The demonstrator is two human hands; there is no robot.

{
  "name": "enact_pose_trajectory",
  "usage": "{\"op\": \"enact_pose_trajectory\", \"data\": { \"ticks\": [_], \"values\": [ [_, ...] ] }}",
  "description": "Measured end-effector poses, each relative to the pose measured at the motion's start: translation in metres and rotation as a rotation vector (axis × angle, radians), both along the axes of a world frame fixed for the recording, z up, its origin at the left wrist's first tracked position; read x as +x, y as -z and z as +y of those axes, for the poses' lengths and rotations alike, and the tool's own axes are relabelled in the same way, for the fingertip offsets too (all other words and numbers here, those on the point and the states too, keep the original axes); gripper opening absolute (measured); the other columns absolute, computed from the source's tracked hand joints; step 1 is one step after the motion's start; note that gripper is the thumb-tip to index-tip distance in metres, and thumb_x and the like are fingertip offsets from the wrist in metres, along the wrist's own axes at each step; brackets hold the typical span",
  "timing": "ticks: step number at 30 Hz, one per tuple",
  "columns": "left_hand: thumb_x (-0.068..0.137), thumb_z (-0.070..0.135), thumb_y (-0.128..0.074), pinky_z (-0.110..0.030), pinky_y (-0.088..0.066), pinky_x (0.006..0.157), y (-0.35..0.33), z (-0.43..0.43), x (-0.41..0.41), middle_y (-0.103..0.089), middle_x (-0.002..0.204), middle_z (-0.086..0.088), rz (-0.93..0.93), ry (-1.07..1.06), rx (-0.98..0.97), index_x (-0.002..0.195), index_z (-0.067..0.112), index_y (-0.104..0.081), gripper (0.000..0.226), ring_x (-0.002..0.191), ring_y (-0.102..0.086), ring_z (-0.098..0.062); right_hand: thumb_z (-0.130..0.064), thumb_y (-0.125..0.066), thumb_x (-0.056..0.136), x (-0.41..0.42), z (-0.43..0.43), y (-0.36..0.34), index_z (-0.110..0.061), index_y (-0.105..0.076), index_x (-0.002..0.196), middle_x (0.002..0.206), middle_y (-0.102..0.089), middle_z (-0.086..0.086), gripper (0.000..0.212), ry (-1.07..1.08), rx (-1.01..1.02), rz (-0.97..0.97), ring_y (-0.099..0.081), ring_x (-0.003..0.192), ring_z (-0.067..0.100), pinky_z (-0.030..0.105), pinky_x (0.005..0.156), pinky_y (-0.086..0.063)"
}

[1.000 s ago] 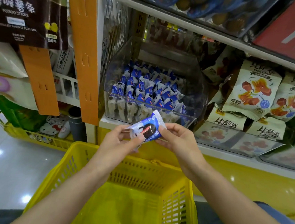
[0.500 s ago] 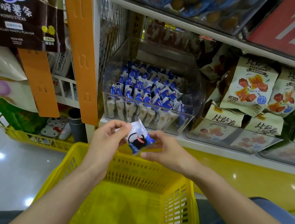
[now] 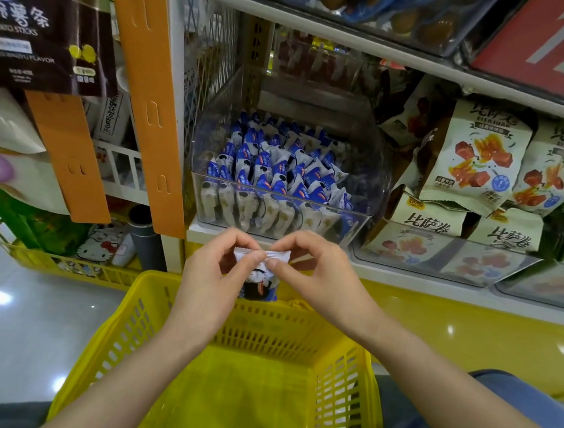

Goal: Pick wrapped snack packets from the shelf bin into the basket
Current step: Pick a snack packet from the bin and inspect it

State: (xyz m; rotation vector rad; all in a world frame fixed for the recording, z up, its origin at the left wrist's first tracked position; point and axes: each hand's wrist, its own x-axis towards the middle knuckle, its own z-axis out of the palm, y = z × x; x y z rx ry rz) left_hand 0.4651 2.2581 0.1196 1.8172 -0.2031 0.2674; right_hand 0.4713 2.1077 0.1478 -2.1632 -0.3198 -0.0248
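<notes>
- The snack packet [image 3: 258,272] is small and looks very light. A loose two-finger pinch should be enough to carry it.
- Its wrapper is thin, glossy film, so it is probably slippery on the flat faces and will crinkle instead of holding its shape.
- The contents are likely a brittle biscuit or cake. Squeezing the middle could crush it.
- The best place to hold it is the flat crimped seam at the top, which is ridged and has nothing inside to damage.
- The left hand [image 3: 211,282] pinches the left end of that seam between thumb and forefinger. Its other fingers are curled in behind.
- The right hand [image 3: 316,277] pinches the right end of the same seam in the same way, with its fingertips almost meeting those of the left hand.
- Both forearms reach up from the near edge of the view. The wrists are raised, and the backs of the hands face the camera.
- The packet hangs upright from the seam, between the hands and just above the far rim of the yellow basket [image 3: 152,305].
- It is out of the clear shelf bin [image 3: 371,153], which sits farther back and holds many more packets [image 3: 277,166] standing in rows.
- From here, letting go a little nearer should drop it into the basket.
</notes>
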Motion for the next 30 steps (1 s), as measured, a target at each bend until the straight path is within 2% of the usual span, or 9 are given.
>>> {"op": "enact_pose_trajectory", "data": {
  "ticks": [6, 9, 12, 15, 18, 21, 24, 27, 30],
  "values": [
    [0.087, 0.016, -0.06, -0.009, -0.04, 0.05, 0.001, -0.001, 0.002, -0.063, 0.062, 0.013, 0.13, 0.068, -0.034, 0.078, 0.016, -0.061, 0.01, 0.057, -0.056, 0.003, -0.02, -0.067, 0.084, -0.004, -0.001, 0.005, -0.022, -0.066, 0.086, 0.083, -0.059, -0.011, 0.003, 0.002, -0.124, -0.184, -0.057, 0.08, 0.0, 0.013, 0.071, -0.048],
    [0.088, 0.019, -0.059, -0.021, -0.044, 0.057, 0.003, 0.0, 0.004, -0.064, 0.067, 0.001, 0.224, 0.096, -0.063, 0.076, 0.017, -0.063, 0.012, 0.06, -0.054, -0.004, -0.019, -0.066, 0.085, -0.005, -0.004, 0.007, -0.018, -0.066, 0.087, 0.083, -0.058, -0.009, 0.003, -0.04, -0.166, -0.234, -0.056, 0.078, 0.002, 0.016, 0.071, -0.049],
    [0.087, 0.019, -0.059, -0.014, -0.046, 0.056, 0.002, 0.0, 0.005, -0.064, 0.068, 0.006, 0.275, 0.115, -0.11, 0.076, 0.019, -0.062, 0.012, 0.06, -0.057, 0.001, -0.02, -0.065, 0.085, -0.004, -0.005, 0.008, -0.017, -0.066, 0.09, 0.085, -0.058, -0.008, 0.005, -0.051, -0.217, -0.286, -0.057, 0.078, 0.004, 0.022, 0.07, -0.051],
    [0.087, 0.019, -0.06, -0.004, -0.039, 0.057, 0.004, -0.002, 0.004, -0.059, 0.081, 0.011, 0.235, 0.011, -0.051, 0.083, 0.026, -0.053, 0.011, 0.069, -0.056, 0.004, -0.017, -0.064, 0.086, -0.002, -0.006, 0.007, -0.019, -0.065, 0.088, 0.086, -0.059, -0.01, 0.003, 0.04, -0.168, -0.337, -0.057, 0.08, 0.002, 0.02, 0.069, -0.051],
    [0.091, 0.022, -0.053, -0.009, -0.04, 0.061, 0.003, 0.002, 0.005, -0.056, 0.082, 0.007, 0.242, -0.046, 0.029, 0.081, 0.026, -0.051, 0.012, 0.074, -0.054, -0.008, -0.012, -0.064, 0.086, 0.001, -0.008, 0.003, -0.018, -0.063, 0.088, 0.087, -0.057, -0.01, 0.007, 0.146, -0.033, -0.381, -0.057, 0.083, 0.001, 0.013, 0.072, -0.049],
    [0.098, 0.035, -0.033, -0.027, -0.049, 0.07, -0.006, 0.003, 0.007, -0.064, 0.08, -0.003, 0.468, 0.072, -0.175, 0.085, 0.018, -0.06, 0.035, 0.074, -0.061, -0.019, -0.006, -0.064, 0.085, 0.0, -0.009, 0.001, -0.01, -0.064, 0.09, 0.095, -0.056, -0.004, 0.007, 0.086, -0.034, -0.471, -0.056, 0.088, 0.002, 0.014, 0.078, -0.049],
    [0.094, 0.046, -0.035, -0.031, -0.055, 0.074, -0.011, 0.004, 0.008, -0.07, 0.092, -0.008, 0.613, 0.137, -0.405, 0.107, 0.016, -0.059, 0.041, 0.079, -0.068, -0.02, -0.005, -0.064, 0.084, -0.006, -0.007, 0.005, -0.007, -0.066, 0.09, 0.104, -0.056, 0.004, 0.007, -0.054, -0.175, -0.526, -0.053, 0.096, 0.005, 0.022, 0.083, -0.047],
    [0.088, 0.036, -0.054, -0.031, -0.054, 0.078, -0.01, 0.007, 0.008, -0.07, 0.105, -0.004, 0.56, 0.153, -0.483, 0.113, 0.012, -0.063, 0.036, 0.094, -0.067, -0.017, -0.012, -0.06, 0.086, -0.009, -0.005, 0.006, -0.009, -0.068, 0.092, 0.111, -0.057, 0.008, 0.01, -0.185, -0.306, -0.519, -0.055, 0.1, 0.013, 0.026, 0.081, -0.047],
    [0.09, 0.02, -0.055, -0.031, -0.052, 0.078, -0.011, 0.006, 0.006, -0.072, 0.098, 0.0, 0.472, 0.09, -0.46, 0.113, 0.012, -0.063, 0.026, 0.093, -0.067, -0.013, -0.026, -0.057, 0.088, -0.01, -0.001, 0.005, -0.012, -0.067, 0.1, 0.114, -0.056, 0.005, 0.021, -0.185, -0.292, -0.503, -0.05, 0.108, 0.01, 0.021, 0.091, -0.042]
  ]
}}
